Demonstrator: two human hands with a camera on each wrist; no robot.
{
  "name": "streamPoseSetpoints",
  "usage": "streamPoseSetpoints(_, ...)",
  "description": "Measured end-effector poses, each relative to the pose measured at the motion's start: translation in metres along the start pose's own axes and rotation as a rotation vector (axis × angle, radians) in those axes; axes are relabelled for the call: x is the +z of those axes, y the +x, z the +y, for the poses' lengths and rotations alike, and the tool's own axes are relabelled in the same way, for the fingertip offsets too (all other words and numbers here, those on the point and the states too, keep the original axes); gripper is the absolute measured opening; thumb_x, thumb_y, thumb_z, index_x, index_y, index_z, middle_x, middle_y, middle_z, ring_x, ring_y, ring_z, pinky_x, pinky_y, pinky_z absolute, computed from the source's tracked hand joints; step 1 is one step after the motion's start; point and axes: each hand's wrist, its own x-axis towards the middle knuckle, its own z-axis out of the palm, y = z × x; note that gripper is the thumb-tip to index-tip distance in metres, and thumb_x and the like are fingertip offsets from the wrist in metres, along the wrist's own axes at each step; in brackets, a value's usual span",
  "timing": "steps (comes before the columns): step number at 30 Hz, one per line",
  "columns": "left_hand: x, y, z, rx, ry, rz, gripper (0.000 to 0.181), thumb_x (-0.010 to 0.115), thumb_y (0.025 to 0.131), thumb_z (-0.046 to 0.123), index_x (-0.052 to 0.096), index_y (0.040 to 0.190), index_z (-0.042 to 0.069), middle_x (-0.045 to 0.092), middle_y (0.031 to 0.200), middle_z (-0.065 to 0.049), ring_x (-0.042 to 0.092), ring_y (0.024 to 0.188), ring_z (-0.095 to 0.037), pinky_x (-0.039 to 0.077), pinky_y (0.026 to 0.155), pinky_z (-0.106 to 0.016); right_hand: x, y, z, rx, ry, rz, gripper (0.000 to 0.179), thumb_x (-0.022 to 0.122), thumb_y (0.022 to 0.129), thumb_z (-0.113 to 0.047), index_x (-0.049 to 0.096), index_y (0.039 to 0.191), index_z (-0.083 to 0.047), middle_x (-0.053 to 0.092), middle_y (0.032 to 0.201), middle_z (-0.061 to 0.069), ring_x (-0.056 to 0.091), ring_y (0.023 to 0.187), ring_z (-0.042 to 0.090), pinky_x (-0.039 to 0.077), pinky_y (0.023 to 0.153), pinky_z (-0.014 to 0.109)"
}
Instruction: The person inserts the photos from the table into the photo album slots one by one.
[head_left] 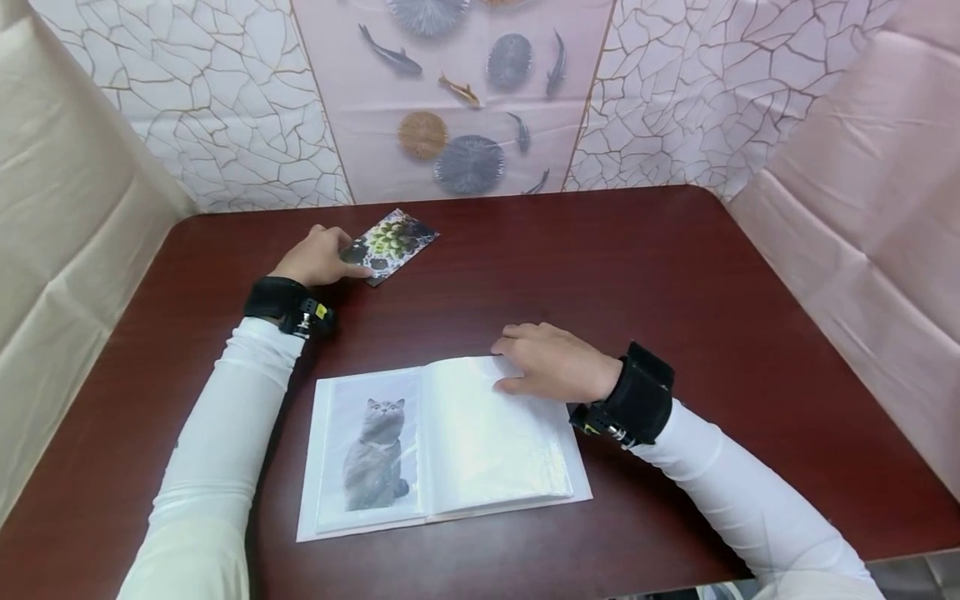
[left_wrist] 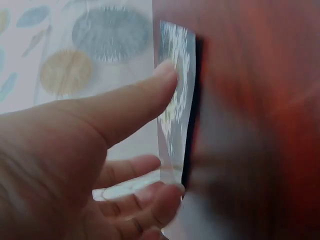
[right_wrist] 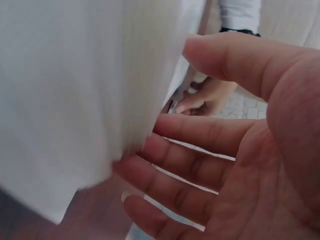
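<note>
Toward the back left, my left hand (head_left: 317, 257) pinches the near left corner of a photo (head_left: 393, 240) of green succulents. In the left wrist view, its thumb lies on the photo's glossy face (left_wrist: 175, 107) and the fingers are at its edge. An open photo album (head_left: 491, 446) lies nearer me, with a grey cat picture (head_left: 377, 467) in its left page and a blank, shiny right page. My right hand (head_left: 558, 364) rests at the top edge of that right page. Its fingers are loosely extended by the page edges (right_wrist: 132, 100) in the right wrist view.
The dark reddish-brown table (head_left: 720, 333) carries the album and photo. Patterned cloth (head_left: 465, 100) hangs behind its back edge, and pale padded fabric walls (head_left: 862, 183) flank both sides. Black bands (head_left: 641, 396) are strapped on both wrists.
</note>
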Motion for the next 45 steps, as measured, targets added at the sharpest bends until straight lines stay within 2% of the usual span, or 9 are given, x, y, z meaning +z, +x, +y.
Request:
streamPoseSetpoints(4, -0.004, 0.0, -0.006, -0.06, -0.047, -0.026, 0.087, 0.077, 0.087, 0.046, 0.038, 0.141, -0.01, 0.032, 0.14, -0.033, 0.044, 0.121, -0.042, 0.043, 0.103, -0.058, 0.003, -0.001, 0.003, -0.015, -0.04, 0.039, 0.044, 0.075, 0.092, -0.035, 0.069, 0.124, -0.005, 0.067, 0.115, 0.01, 0.063, 0.105, 0.026, 0.048, 0.103, 0.048)
streamPoseSetpoints(13, -0.001, 0.004, -0.003, -0.082, -0.044, -0.041, 0.087, 0.079, 0.085, 0.046, 0.045, 0.136, -0.017, 0.036, 0.137, -0.036, 0.038, 0.125, -0.043, 0.042, 0.102, -0.058, 0.004, 0.002, 0.008, 0.0, -0.016, 0.01, 0.048, 0.073, 0.093, -0.037, 0.067, 0.128, -0.004, 0.065, 0.125, 0.013, 0.062, 0.115, 0.029, 0.045, 0.109, 0.05)
streamPoseSetpoints(18, 0.008, -0.002, -0.002, -0.131, -0.105, 0.019, 0.089, 0.081, 0.084, 0.043, 0.034, 0.137, -0.01, 0.034, 0.138, -0.033, 0.044, 0.119, -0.043, 0.042, 0.103, -0.055, 0.0, 0.004, 0.005, 0.014, -0.043, -0.015, 0.047, 0.072, 0.094, -0.038, 0.067, 0.128, -0.005, 0.065, 0.129, 0.014, 0.061, 0.121, 0.031, 0.047, 0.108, 0.048)
streamPoseSetpoints(28, 0.014, -0.015, -0.006, -0.116, -0.169, 0.077, 0.084, 0.083, 0.085, 0.036, 0.027, 0.139, 0.003, 0.055, 0.124, -0.028, 0.054, 0.108, -0.038, 0.043, 0.095, -0.05, -0.004, 0.014, -0.004, -0.014, -0.098, 0.002, 0.037, 0.072, 0.094, -0.038, 0.072, 0.114, -0.007, 0.069, 0.102, 0.005, 0.064, 0.09, 0.02, 0.055, 0.083, 0.039)
streamPoseSetpoints(33, 0.024, -0.013, -0.009, -0.074, -0.31, 0.091, 0.073, 0.081, 0.087, 0.023, 0.035, 0.141, 0.004, 0.068, 0.104, -0.017, 0.065, 0.084, -0.024, 0.049, 0.077, -0.036, 0.0, 0.018, -0.007, -0.015, -0.098, 0.022, 0.027, 0.073, 0.094, -0.035, 0.074, 0.102, -0.01, 0.068, 0.088, 0.001, 0.061, 0.076, 0.014, 0.052, 0.071, 0.033)
streamPoseSetpoints(37, 0.026, -0.01, -0.011, -0.064, -0.424, 0.112, 0.066, 0.076, 0.091, 0.014, 0.037, 0.142, -0.001, 0.069, 0.093, -0.012, 0.066, 0.067, -0.012, 0.052, 0.067, -0.026, -0.002, 0.019, -0.009, -0.006, -0.094, 0.014, 0.026, 0.073, 0.094, -0.035, 0.074, 0.102, -0.011, 0.068, 0.086, 0.0, 0.061, 0.076, 0.014, 0.052, 0.071, 0.032)
streamPoseSetpoints(40, 0.024, -0.01, -0.013, -0.041, -0.441, 0.118, 0.047, 0.07, 0.096, 0.014, 0.049, 0.133, -0.006, 0.067, 0.089, -0.01, 0.065, 0.069, -0.011, 0.051, 0.066, -0.025, -0.004, 0.02, -0.009, -0.006, -0.088, 0.009, 0.026, 0.073, 0.094, -0.035, 0.074, 0.102, -0.011, 0.067, 0.086, 0.0, 0.06, 0.075, 0.014, 0.051, 0.071, 0.032)
streamPoseSetpoints(43, 0.023, -0.014, -0.015, -0.025, -0.404, 0.142, 0.025, 0.064, 0.1, 0.017, 0.063, 0.113, -0.004, 0.065, 0.089, -0.008, 0.063, 0.075, -0.016, 0.047, 0.066, -0.027, -0.005, 0.021, -0.008, -0.017, -0.083, 0.014, 0.023, 0.072, 0.094, -0.034, 0.073, 0.099, -0.012, 0.066, 0.084, -0.001, 0.058, 0.073, 0.013, 0.049, 0.069, 0.03)
streamPoseSetpoints(45, 0.021, -0.018, -0.014, -0.016, -0.395, 0.161, 0.021, 0.06, 0.102, 0.019, 0.064, 0.104, -0.002, 0.063, 0.091, -0.01, 0.062, 0.079, -0.02, 0.045, 0.067, -0.029, -0.006, 0.021, -0.006, -0.03, -0.081, 0.029, 0.021, 0.073, 0.094, -0.033, 0.073, 0.097, -0.012, 0.065, 0.083, -0.001, 0.056, 0.072, 0.012, 0.048, 0.067, 0.029)
